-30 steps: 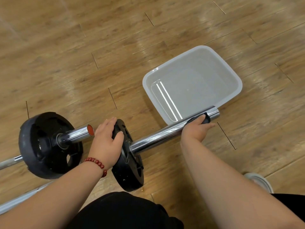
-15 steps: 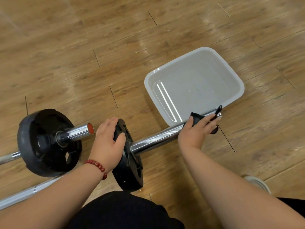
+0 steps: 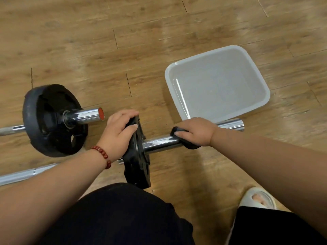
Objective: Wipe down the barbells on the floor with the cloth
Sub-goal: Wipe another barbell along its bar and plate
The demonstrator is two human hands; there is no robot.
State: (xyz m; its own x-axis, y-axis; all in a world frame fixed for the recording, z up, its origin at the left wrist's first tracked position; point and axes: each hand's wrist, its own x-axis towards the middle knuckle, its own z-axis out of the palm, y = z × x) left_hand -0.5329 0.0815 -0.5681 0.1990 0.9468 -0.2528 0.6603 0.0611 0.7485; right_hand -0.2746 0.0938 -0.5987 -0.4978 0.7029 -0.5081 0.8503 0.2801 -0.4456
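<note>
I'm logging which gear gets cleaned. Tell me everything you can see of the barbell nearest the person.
The near barbell lies on the wooden floor. It is a shiny chrome bar with a black weight plate standing on edge. Its thick sleeve runs right to a bare end beside the white tub, and the thinner shaft runs left under the left forearm. The left hand grips the plate's top rim. The right hand wraps a black cloth round the sleeve.

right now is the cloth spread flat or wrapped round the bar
Wrapped: cloth shows above and below the bar under the gripping right hand.
</note>
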